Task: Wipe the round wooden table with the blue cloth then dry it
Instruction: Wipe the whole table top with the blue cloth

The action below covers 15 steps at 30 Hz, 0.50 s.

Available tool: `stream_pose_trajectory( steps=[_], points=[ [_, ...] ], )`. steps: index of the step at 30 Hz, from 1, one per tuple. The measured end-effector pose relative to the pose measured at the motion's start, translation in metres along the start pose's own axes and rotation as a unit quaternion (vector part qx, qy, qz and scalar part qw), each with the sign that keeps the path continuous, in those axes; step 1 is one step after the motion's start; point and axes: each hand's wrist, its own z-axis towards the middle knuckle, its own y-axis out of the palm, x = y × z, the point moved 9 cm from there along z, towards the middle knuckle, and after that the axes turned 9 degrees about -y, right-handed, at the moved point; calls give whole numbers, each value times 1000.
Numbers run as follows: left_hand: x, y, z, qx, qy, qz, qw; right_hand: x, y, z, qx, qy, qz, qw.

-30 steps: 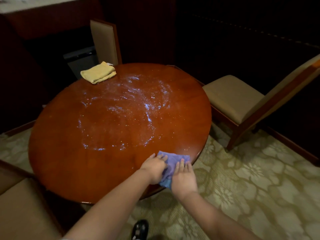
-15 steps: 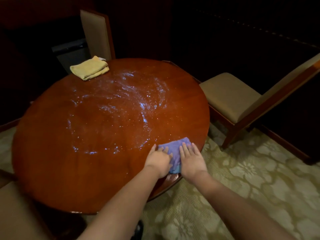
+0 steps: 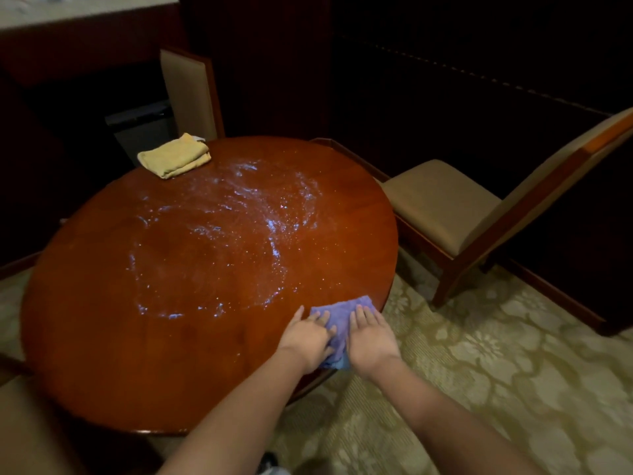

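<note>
The table (image 3: pixel 102 320) top lies open across its middle and whole left side, wet streaks only. A folded yellow towel (image 3: pixel 174 156) sits at the far edge, the one thing in the way there. Both hands (image 3: pixel 308 337) press the blue cloth (image 3: pixel 339 313) at the near right edge. A chair (image 3: pixel 479 214) crowds the right edge; another (image 3: pixel 188 90) stands behind the towel.

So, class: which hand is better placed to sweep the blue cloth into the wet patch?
Probably left. Left hand presses the blue cloth nearer the wet patch; right hand sits at the round wooden table edge.
</note>
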Motion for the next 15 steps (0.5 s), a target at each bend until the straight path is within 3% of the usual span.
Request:
stream_pose_trajectory(
  steps=[15],
  points=[
    [-62, -15, 57, 14, -145, -12, 989, 7, -44, 108, -10, -159, -19, 987]
  ],
)
